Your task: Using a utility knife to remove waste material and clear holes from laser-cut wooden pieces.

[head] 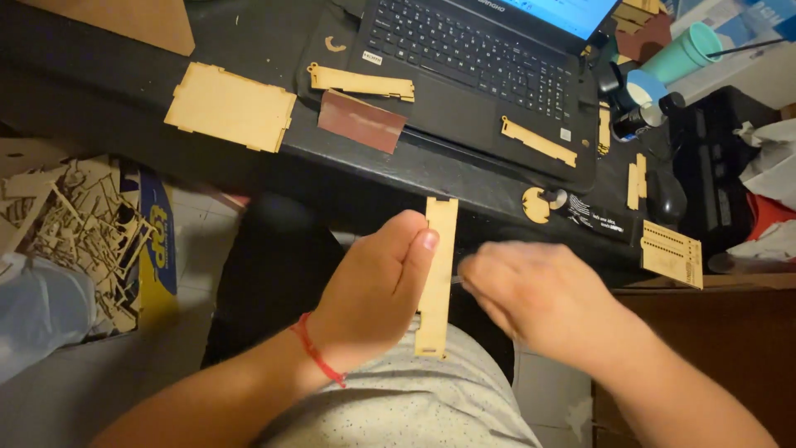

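Observation:
My left hand (373,290) holds a long thin wooden strip (438,274) upright over my lap, thumb pressed along its edge. A red thread bracelet circles that wrist. My right hand (531,294) is just right of the strip, blurred by motion, fingers curled toward the strip's edge; whether it holds something small I cannot tell. Both hands are below the front edge of the dark desk (348,170).
On the desk lie a flat wooden panel (230,106), a brown sandpaper sheet (361,121), more notched wooden strips (361,81), a laptop (481,66), a perforated wooden piece (672,253) and a teal cup (681,53). A box of wood scraps (79,224) sits on the floor at left.

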